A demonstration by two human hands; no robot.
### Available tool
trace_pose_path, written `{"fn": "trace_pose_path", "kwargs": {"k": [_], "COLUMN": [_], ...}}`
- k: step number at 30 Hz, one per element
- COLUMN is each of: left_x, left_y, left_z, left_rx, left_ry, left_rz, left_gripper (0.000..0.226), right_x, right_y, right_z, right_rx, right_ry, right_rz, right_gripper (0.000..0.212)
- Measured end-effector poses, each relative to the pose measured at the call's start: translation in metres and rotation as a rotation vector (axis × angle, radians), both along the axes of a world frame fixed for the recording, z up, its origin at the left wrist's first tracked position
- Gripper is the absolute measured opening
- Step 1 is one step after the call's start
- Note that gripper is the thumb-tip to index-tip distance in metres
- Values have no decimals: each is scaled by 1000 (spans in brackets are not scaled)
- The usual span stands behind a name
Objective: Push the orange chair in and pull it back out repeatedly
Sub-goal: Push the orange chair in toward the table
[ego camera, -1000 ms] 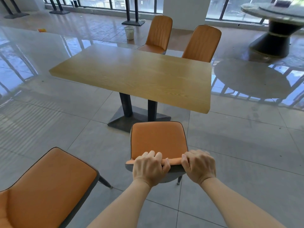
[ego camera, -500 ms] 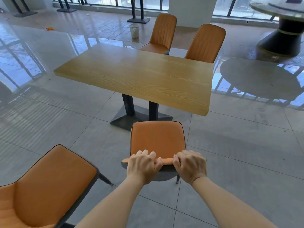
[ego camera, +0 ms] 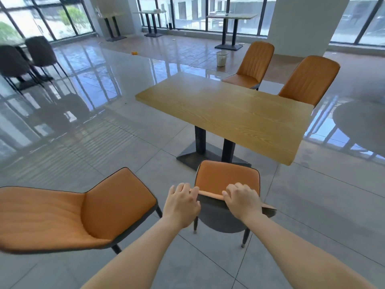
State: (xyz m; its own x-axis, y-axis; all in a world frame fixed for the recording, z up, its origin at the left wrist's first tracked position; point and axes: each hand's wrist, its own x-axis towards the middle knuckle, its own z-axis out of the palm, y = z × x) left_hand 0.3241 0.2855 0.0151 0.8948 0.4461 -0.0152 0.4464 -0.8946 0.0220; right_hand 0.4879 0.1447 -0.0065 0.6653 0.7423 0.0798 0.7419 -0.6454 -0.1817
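Note:
An orange chair (ego camera: 227,178) with a grey shell and dark legs stands just in front of me, its seat facing the wooden table (ego camera: 233,113). My left hand (ego camera: 181,200) grips the left end of the backrest's top edge, fingers curled over it. My right hand (ego camera: 241,198) grips the same edge further right. The seat's front edge lies close to the table's near edge and black base, with no part under the tabletop. The chair's front legs are hidden.
A second orange chair (ego camera: 79,211) stands close on my left. Two more orange chairs (ego camera: 256,63) (ego camera: 310,78) sit at the table's far side. A white bin (ego camera: 221,58), dark chairs (ego camera: 23,59) at far left, other tables by the windows and grey tiled floor surround this.
The view has swung up and to the left, so table and chair now sit further right. Both hands keep their grip on the backrest; the chair stays near the table's base.

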Motion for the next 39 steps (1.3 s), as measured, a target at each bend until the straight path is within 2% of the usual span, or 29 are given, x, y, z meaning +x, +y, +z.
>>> {"fn": "trace_pose_path", "kwargs": {"k": [8,16,28,39], "left_x": [-96,-234,-418,-454], "left_y": [35,93,207,319], "left_z": [31,42,61,53], "left_rx": [33,116,101,64], "left_ry": [-66,-96,-134,-111], "left_rz": [170,303,368,375], "left_gripper": [46,49,46,43], "right_x": [-88,-217,-385,-422], "right_y": [61,155,255,358], "right_z": [32,67,78,63], "right_rx": [187,175,91,101], "right_ry": [76,28,108,155], "right_rz": [298,504,428,386], "right_gripper": [26,40,48,49]}}
